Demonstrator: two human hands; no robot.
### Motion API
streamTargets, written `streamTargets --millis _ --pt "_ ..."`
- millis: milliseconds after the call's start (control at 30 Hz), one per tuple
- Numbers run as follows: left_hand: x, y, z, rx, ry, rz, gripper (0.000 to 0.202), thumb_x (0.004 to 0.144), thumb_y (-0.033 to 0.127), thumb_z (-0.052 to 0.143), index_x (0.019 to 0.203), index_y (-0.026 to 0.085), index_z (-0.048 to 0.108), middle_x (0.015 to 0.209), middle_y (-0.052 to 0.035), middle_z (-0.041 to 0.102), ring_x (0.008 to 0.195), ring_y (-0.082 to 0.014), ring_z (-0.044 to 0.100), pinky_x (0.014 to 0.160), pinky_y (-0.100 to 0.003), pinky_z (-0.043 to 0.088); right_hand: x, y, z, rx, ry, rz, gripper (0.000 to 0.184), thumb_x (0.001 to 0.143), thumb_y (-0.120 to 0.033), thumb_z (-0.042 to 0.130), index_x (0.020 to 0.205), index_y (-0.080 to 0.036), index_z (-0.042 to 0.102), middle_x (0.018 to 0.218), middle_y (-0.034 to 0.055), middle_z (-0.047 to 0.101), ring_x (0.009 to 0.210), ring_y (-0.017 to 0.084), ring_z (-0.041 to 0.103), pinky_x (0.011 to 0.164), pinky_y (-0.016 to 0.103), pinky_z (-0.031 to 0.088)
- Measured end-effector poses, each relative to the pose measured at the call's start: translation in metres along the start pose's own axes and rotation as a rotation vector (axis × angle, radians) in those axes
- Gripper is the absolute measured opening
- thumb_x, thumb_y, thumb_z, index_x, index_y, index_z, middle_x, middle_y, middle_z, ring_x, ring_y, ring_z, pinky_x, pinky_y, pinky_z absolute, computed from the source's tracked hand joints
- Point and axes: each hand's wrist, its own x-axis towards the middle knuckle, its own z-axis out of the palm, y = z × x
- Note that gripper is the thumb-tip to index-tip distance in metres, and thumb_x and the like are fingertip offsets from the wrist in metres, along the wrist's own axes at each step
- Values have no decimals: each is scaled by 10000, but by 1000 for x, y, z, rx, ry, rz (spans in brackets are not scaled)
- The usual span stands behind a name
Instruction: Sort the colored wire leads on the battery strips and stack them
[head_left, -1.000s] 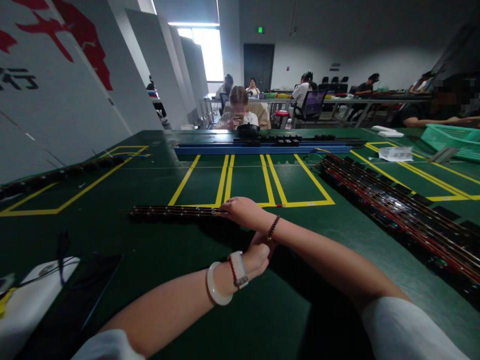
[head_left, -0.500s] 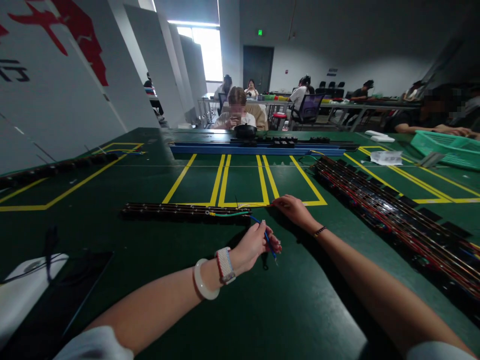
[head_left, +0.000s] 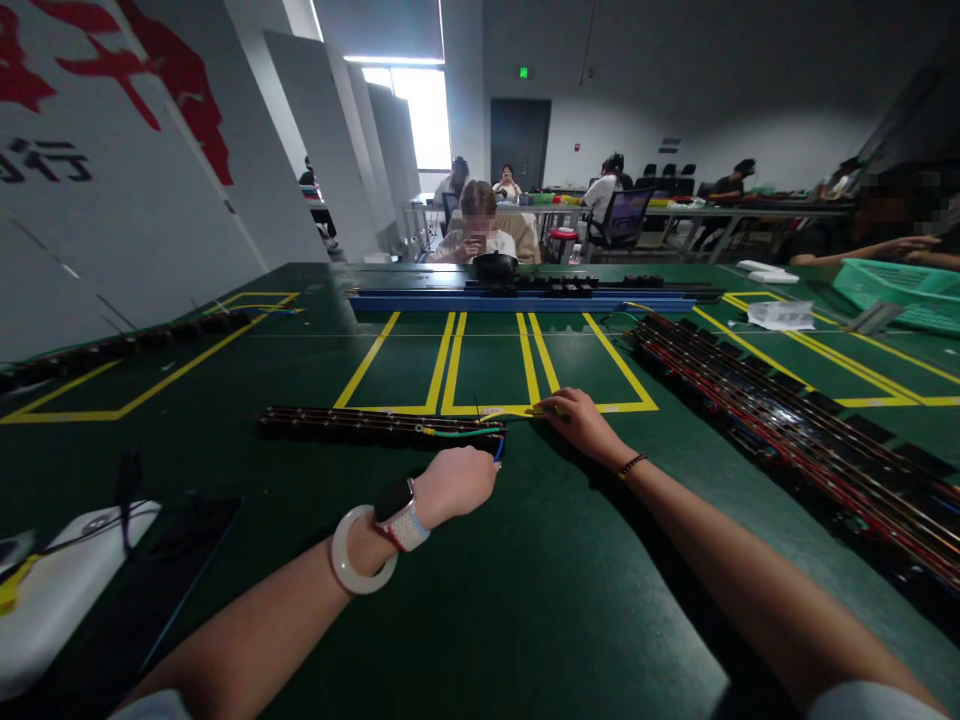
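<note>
A long black strip with thin metal rods lies across the green table in front of me. A green wire with a ring terminal rests folded back along it. At the strip's right end, my left hand is closed round a blue wire; its fingertips are turned down and partly hidden. A yellow wire runs right from the same end to my right hand, which pinches its tip just above the table.
Several wired black strips lie on the right. A blue rail spans the back, and a green basket stands at far right near a co-worker. A white device lies at front left. Yellow tape marks the tabletop.
My left hand has moved left and turned palm down, drawing the blue wire back toward the strip's end. The right hand stays nearly in place on the yellow wire. The view has shifted slightly.
</note>
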Motion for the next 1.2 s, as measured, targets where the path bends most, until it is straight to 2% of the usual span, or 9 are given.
streamTargets --millis 167,300,433,533,733,900,967,1100,1200 --pt "-14 9 6 121 242 121 243 758 375 639 612 188 588 470 24 393 501 -195 501 713 -365 412 3 -2 -1 17 22 5 207 878 -229 549 1050 -200 660 989 93 615 916 221 544 812 366 431" --pt "-23 11 16 257 290 278 303 837 456 510 739 189 612 535 0 435 469 -173 448 640 -307 364 12 -31 -6 79 54 -17 196 897 -228 525 1043 -208 654 981 80 621 913 208 549 815 357 420" --pt "-31 9 31 208 263 456 334 867 459 455 748 196 623 588 -34 496 506 -169 457 629 -281 325 21 -78 -2 60 -3 -166 178 902 -239 538 1034 -196 648 953 70 621 897 193 536 797 332 410" --pt "-39 12 40 147 196 543 321 867 438 468 751 193 640 609 -59 535 545 -180 492 648 -289 325 25 -104 9 -113 -58 -267 247 876 -282 585 1100 -185 630 968 86 602 909 219 500 791 350 395" --pt "-48 21 46 256 77 617 314 890 383 444 781 163 638 658 -101 606 581 -187 555 624 -286 357 31 -119 23 -345 -88 -271 138 899 -251 542 939 -180 653 876 81 593 834 222 473 743 354 345" --pt "-47 24 42 709 48 686 350 940 333 309 854 149 594 701 -90 636 597 -207 592 537 -280 366 32 -106 -1 -42 25 -96 140 889 -295 566 887 -175 638 781 40 614 779 179 508 731 315 357" --pt "-44 23 40 762 61 675 374 952 337 264 869 155 581 699 -77 638 576 -195 591 514 -273 362 32 -90 -20 186 -19 -30 164 863 -324 593 846 -167 635 782 31 623 747 159 535 705 290 389" --pt "-36 18 36 775 87 639 415 960 346 215 860 158 571 686 -69 627 570 -189 587 514 -274 367 32 -44 -57 589 -283 115 283 775 -437 656 838 -160 661 860 37 654 797 163 586 737 292 443" --pt "-28 11 34 738 135 563 426 959 354 206 889 152 575 746 -87 625 628 -200 592 532 -279 379 29 -12 -78 787 -199 275 342 727 -478 690 872 -171 659 868 30 654 829 158 593 803 304 450"
